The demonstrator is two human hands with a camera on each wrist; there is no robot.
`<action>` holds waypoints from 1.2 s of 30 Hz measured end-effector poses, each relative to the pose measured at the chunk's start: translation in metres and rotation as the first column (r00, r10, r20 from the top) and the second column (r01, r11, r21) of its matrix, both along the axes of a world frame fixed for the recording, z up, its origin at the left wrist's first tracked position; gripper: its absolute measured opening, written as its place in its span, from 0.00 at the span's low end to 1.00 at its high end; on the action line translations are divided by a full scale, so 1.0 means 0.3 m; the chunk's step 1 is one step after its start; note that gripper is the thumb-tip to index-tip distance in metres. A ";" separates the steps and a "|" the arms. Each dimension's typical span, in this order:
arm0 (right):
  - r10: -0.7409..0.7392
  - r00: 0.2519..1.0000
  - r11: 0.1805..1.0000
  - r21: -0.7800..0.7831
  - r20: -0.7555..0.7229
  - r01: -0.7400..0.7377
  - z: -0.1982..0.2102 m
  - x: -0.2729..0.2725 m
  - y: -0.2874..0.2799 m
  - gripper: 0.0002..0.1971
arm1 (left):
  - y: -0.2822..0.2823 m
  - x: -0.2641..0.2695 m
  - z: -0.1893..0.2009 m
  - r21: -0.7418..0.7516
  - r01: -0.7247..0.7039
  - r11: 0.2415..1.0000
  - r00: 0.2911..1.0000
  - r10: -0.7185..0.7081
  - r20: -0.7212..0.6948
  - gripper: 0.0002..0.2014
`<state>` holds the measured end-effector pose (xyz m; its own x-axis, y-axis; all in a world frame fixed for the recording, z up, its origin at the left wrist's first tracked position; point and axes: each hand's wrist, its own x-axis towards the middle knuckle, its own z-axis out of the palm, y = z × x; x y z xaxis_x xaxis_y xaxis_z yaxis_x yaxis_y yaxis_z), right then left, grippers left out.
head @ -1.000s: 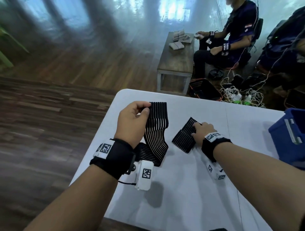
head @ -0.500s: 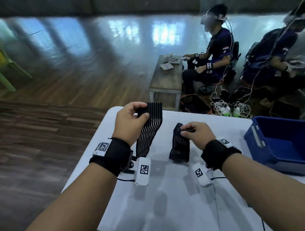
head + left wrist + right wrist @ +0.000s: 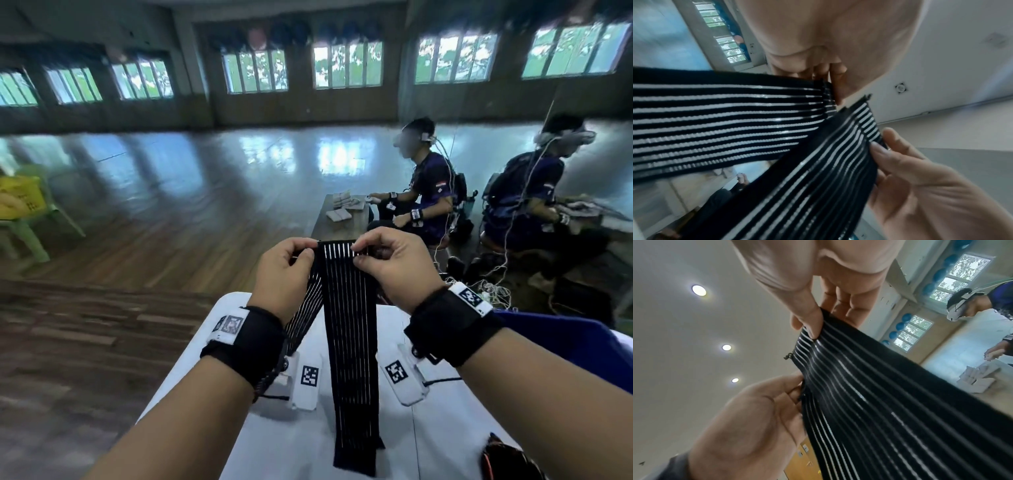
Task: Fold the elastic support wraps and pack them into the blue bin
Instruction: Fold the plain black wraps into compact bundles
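Note:
One black elastic wrap (image 3: pixel 349 342) with thin white stripes is held up above the white table (image 3: pixel 239 428). My left hand (image 3: pixel 303 255) and right hand (image 3: pixel 358 255) pinch its two top corners, close together. It hangs doubled: one length drops to the table, the other slants down behind my left wrist. In the left wrist view, the left hand (image 3: pixel 833 84) grips one end of the wrap (image 3: pixel 715 121). The right wrist view shows the right hand (image 3: pixel 816 327) pinching the wrap (image 3: pixel 879 402) between thumb and fingers. The blue bin (image 3: pixel 565 342) shows partly behind my right forearm.
Two seated people work at the back right beside a low wooden table (image 3: pixel 339 226) with white folded items. Cables (image 3: pixel 489 291) lie on the floor past the table's far edge. A green chair (image 3: pixel 24 226) stands far left. A dark object (image 3: pixel 507 459) lies at the table's near right.
Both hands rose from the table and came together, lifting the wrap, which now hangs unrolled from its paired ends. The head view tilted up toward the room.

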<state>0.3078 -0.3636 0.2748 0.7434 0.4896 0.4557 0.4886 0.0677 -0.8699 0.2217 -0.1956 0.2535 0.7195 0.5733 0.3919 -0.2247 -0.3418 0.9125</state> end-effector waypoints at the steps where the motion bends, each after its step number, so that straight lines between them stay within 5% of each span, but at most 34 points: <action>1: -0.009 1.000 1.000 0.006 0.009 0.009 0.022 0.004 0.003 0.12 | -0.014 0.005 0.029 -0.030 0.016 0.999 1.000 -0.015 0.022 0.09; 6: -0.089 0.996 0.993 0.081 -0.024 0.090 0.092 0.020 0.018 0.11 | -0.068 0.035 0.127 -0.084 0.100 0.991 0.992 -0.093 0.087 0.07; 11: -0.152 0.988 0.982 0.108 -0.007 0.152 0.120 0.032 0.029 0.09 | -0.077 0.058 0.152 -0.044 0.009 0.999 0.992 -0.004 0.122 0.05; 20: -0.186 0.982 0.982 0.025 0.032 0.185 0.106 0.063 -0.005 0.14 | -0.100 0.059 0.155 -0.110 0.004 0.994 0.991 0.010 0.133 0.10; 24: -0.185 0.982 0.983 0.014 0.045 0.184 0.099 0.061 -0.009 0.08 | -0.091 0.057 0.143 -0.130 -0.011 0.991 0.990 0.029 0.139 0.09; 36: -0.206 0.963 0.976 -0.038 0.174 0.215 0.168 0.032 0.002 0.11 | -0.074 0.030 0.203 0.013 0.053 0.999 0.989 -0.054 0.138 0.03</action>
<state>0.3176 -0.3630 0.3251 0.7475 0.3584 0.5593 0.6261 -0.0989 -0.7734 0.2307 -0.2178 0.3145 0.6876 0.5314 0.4949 -0.3670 -0.3337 0.8683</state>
